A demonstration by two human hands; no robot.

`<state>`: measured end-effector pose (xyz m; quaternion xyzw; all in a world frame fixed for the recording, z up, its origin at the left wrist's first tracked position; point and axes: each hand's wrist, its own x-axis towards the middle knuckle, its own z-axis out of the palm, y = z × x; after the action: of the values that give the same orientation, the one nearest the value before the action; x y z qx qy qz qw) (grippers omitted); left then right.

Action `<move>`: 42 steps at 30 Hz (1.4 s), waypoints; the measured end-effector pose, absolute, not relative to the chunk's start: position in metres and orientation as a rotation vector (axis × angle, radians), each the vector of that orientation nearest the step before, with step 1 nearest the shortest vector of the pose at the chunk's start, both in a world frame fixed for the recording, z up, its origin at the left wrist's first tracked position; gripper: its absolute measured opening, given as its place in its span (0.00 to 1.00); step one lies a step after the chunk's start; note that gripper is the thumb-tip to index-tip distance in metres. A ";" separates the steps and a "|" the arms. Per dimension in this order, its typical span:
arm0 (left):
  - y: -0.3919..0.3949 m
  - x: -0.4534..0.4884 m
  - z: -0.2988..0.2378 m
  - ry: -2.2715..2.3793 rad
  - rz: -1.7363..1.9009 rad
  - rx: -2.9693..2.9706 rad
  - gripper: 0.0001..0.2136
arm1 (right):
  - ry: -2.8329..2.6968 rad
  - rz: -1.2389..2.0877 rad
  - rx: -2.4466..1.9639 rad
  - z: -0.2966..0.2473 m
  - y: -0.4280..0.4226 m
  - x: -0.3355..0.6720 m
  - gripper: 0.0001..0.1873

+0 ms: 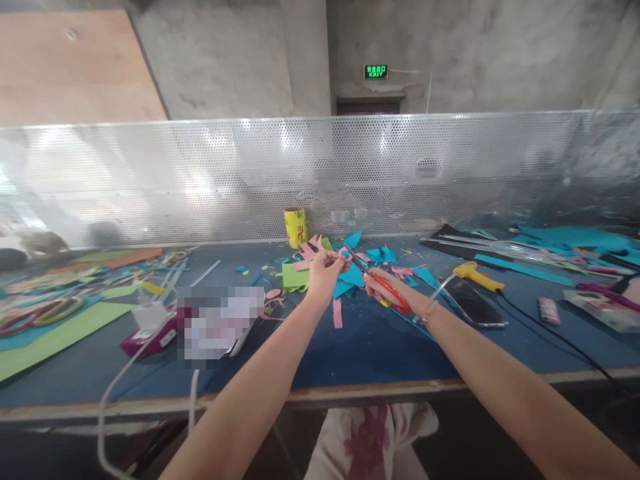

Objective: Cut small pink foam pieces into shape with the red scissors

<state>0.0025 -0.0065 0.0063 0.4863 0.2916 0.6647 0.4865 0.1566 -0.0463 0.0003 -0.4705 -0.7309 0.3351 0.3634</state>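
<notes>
My right hand point(376, 285) grips a pair of scissors point(391, 294) with red-orange handles. Their blades point up and to the left, close to the fingertips of my left hand point(327, 269). That hand is closed in a pinch on a small piece of paper point(344, 253), pink and blue as far as I can make out; the fingers hide part of it. Around and beneath both hands lie paper scraps in pink, blue and green, among them a pink strip point(337, 313) and a green piece point(295, 276).
A yellow roll point(295, 227) stands by the perforated metal screen point(240, 180). Rightward lie a yellow glue gun point(479, 275) with a black cord, a phone point(474, 303) and blue sheets point(575, 240). Leftward are a purple power strip point(153, 340), white cables and coloured sheets point(65, 337).
</notes>
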 end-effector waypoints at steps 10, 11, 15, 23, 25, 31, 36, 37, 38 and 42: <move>-0.007 0.003 0.007 0.714 1.613 1.192 0.11 | -1.889 0.801 -1.201 -0.003 -0.042 0.156 0.23; -0.007 0.003 0.007 0.717 1.615 1.193 0.12 | -1.897 0.798 -1.189 -0.002 -0.043 0.156 0.24; -0.006 0.002 0.006 0.726 1.620 1.199 0.12 | -1.907 0.820 -1.175 0.000 -0.046 0.157 0.25; -0.007 0.002 0.007 0.734 1.615 1.213 0.12 | -1.928 0.783 -1.184 0.001 -0.047 0.157 0.24; -0.008 0.002 0.007 0.733 1.615 1.215 0.12 | -1.932 0.782 -1.175 0.001 -0.047 0.157 0.23; -0.009 0.002 0.008 0.734 1.607 1.228 0.11 | -1.905 0.818 -1.226 0.001 -0.047 0.156 0.23; -0.009 0.002 0.008 0.734 1.611 1.218 0.13 | -1.877 0.868 -1.218 0.001 -0.047 0.156 0.23; -0.009 0.002 0.008 0.732 1.607 1.218 0.13 | -1.873 0.875 -1.220 0.001 -0.047 0.156 0.23; -0.009 0.002 0.009 0.731 1.604 1.219 0.13 | -1.869 0.878 -1.222 0.001 -0.047 0.156 0.23; -0.013 0.003 0.011 0.729 1.613 1.238 0.13 | -1.861 0.893 -1.222 0.001 -0.047 0.156 0.22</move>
<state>0.0032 -0.0129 0.0114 0.5055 0.2978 0.6586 0.4713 0.1560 -0.0466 0.0007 -0.4749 -0.7228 0.3468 0.3630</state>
